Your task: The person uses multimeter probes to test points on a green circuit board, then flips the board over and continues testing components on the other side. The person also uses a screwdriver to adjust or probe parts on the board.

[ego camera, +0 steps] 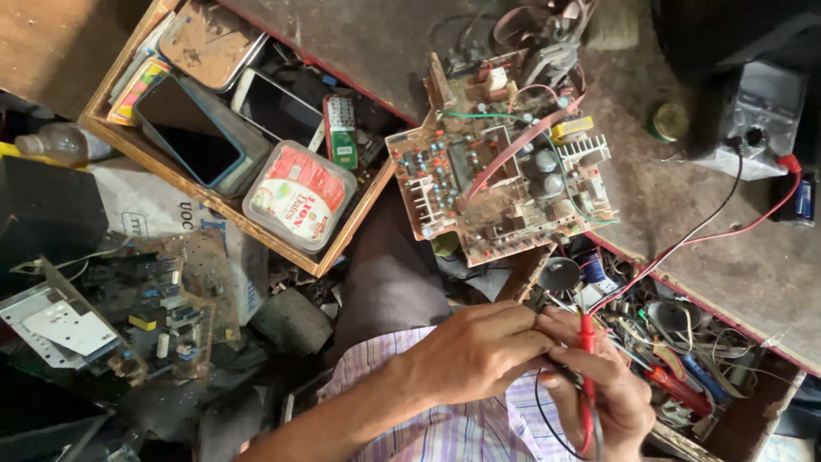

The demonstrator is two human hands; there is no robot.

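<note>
My left hand [481, 349] is closed around a thin black probe lead just below the workbench edge, its fingers meeting my right hand. My right hand [603, 385] grips a red test probe [587, 376], which points upward, with a black lead looping under it. Red and black leads [701, 231] run from my hands up across the bench to a grey multimeter [757, 120] at the top right. A large tan circuit board [505, 162] with capacitors, a heat sink and coloured wires lies on the bench above my hands.
A wooden tray [184, 184] at the upper left holds phones, a tablet and a plastic lidded box [299, 195]. An open drawer [684, 351] of tools and wire scraps sits right of my hands. Another board [171, 308] and clutter lie at the left.
</note>
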